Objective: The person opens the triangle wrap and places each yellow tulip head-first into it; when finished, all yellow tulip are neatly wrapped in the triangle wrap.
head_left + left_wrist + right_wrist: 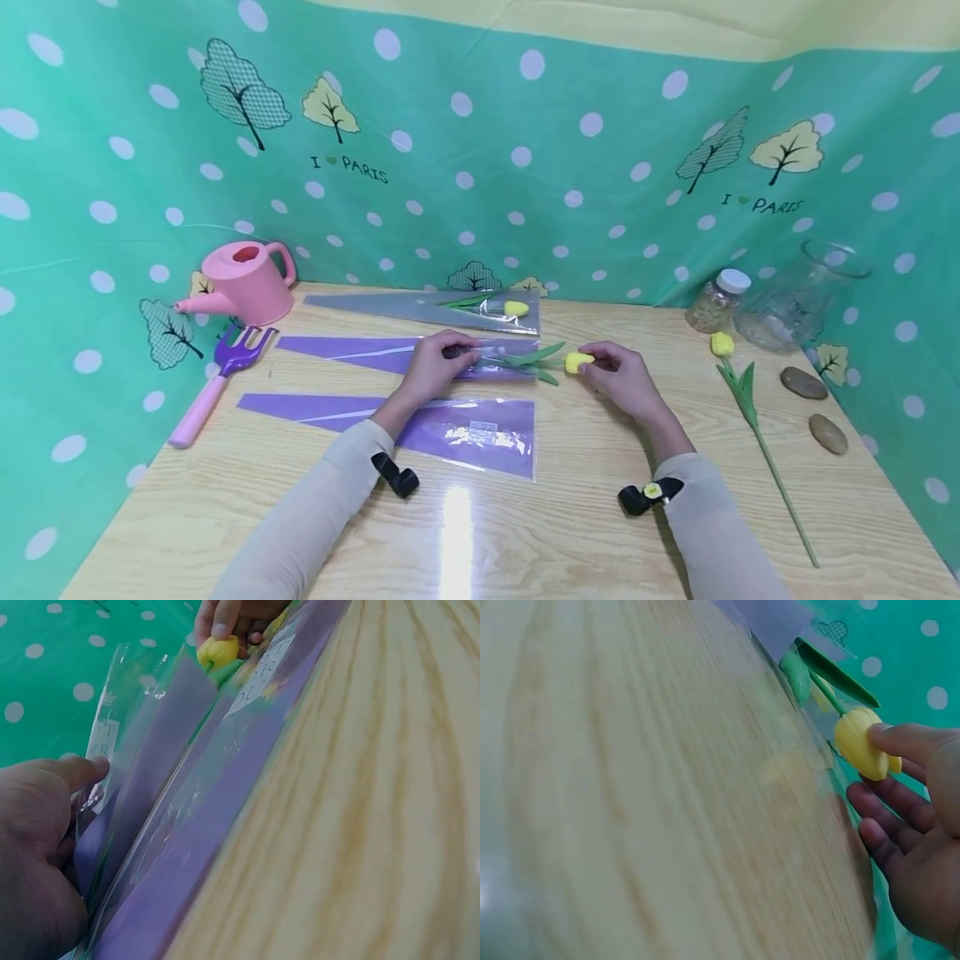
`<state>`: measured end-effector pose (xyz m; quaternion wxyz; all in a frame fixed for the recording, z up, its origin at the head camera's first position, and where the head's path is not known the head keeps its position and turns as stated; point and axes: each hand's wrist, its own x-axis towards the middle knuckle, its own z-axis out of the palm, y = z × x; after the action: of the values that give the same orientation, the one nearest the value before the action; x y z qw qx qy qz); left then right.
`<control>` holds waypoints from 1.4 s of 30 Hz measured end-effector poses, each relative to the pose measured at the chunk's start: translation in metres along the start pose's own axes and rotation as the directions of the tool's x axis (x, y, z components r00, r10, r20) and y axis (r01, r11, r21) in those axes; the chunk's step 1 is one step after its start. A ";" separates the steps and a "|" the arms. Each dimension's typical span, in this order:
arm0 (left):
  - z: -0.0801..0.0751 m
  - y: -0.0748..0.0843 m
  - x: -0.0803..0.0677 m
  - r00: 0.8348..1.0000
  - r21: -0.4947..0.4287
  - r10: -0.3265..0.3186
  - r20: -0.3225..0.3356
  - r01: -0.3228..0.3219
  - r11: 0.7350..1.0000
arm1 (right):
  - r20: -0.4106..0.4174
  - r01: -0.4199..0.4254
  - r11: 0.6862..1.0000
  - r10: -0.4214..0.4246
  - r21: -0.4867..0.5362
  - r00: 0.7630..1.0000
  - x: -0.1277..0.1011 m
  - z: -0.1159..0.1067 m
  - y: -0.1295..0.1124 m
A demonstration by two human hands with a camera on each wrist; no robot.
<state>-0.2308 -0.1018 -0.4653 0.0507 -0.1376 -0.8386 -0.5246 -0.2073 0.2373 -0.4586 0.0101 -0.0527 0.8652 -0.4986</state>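
In the head view my right hand (624, 382) pinches the bloom of a yellow artificial tulip (575, 362) between thumb and finger. The tulip's stem runs left into a narrow purple-and-clear flower sleeve (360, 353), its green leaves partly outside the sleeve's wide end. My left hand (437, 368) holds this sleeve near that end. Seen from the left wrist, the thumb lies on the clear film (112, 697); the other fingers are mostly hidden. From the right wrist, the thumb presses on the side of the yellow bloom (861, 742).
Nearer lies another purple sleeve (465, 433); behind is a grey sleeve (390, 305) holding a yellow tulip (516, 309). At left are a pink watering can (251, 283) and toy fork (202, 408). At right lie a loose tulip (757, 425), jar (716, 302), glass vase (787, 308) and stones (804, 382).
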 end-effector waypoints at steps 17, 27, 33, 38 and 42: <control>0.000 0.000 0.001 0.999 0.010 0.034 -0.001 -0.034 0.999 | 0.030 -0.089 0.959 0.084 0.268 0.996 0.001 0.014 -0.019; -0.001 0.002 0.000 0.999 0.023 0.042 0.002 -0.042 0.999 | 0.084 -0.088 0.953 0.067 0.289 0.994 0.000 0.019 -0.021; -0.002 0.005 0.001 0.998 0.017 0.056 0.005 -0.056 0.998 | 0.104 -0.059 0.965 0.034 0.254 0.994 0.001 0.019 -0.027; -0.002 0.007 0.000 0.998 0.025 0.055 0.011 -0.055 0.998 | 0.117 -0.044 0.966 0.014 0.256 0.993 0.003 0.021 -0.031; -0.001 0.008 0.000 0.999 0.023 0.050 0.015 -0.050 0.998 | 0.139 -0.034 0.965 -0.002 0.261 0.990 0.006 0.024 -0.034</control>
<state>-0.2290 -0.0997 -0.4577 0.0596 -0.1617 -0.8413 -0.5124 -0.2089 0.1992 -0.4416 0.0811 -0.0784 0.7892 -0.6037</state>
